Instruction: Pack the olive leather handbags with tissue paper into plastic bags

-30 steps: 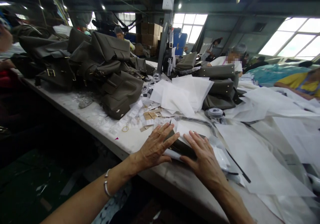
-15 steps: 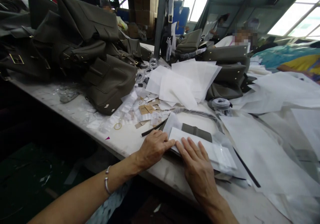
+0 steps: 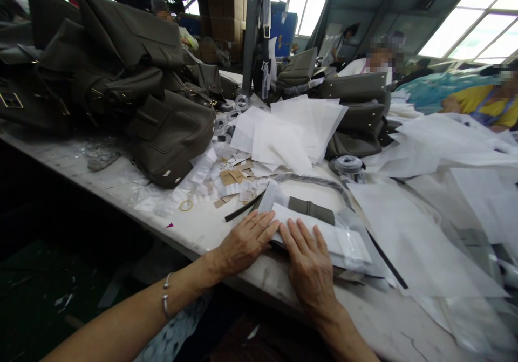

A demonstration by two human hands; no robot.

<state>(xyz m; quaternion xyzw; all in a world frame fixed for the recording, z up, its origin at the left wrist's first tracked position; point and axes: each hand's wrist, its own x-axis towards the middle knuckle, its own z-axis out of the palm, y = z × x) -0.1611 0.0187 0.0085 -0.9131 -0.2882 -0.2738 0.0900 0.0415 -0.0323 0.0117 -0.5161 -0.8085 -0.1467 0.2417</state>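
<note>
As left hand [image 3: 246, 239] and right hand [image 3: 309, 267] press paper wrap [image 3: 334, 239] — bags [image 3: 170, 135] lie heaped.

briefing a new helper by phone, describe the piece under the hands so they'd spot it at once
On the white table, look at the near edge, right of the heap of olive bags. The left hand and right hand lie flat on a white paper laid over a flat olive piece. Unlike the loose sheets behind, this paper has olive leather showing at its top.
</note>
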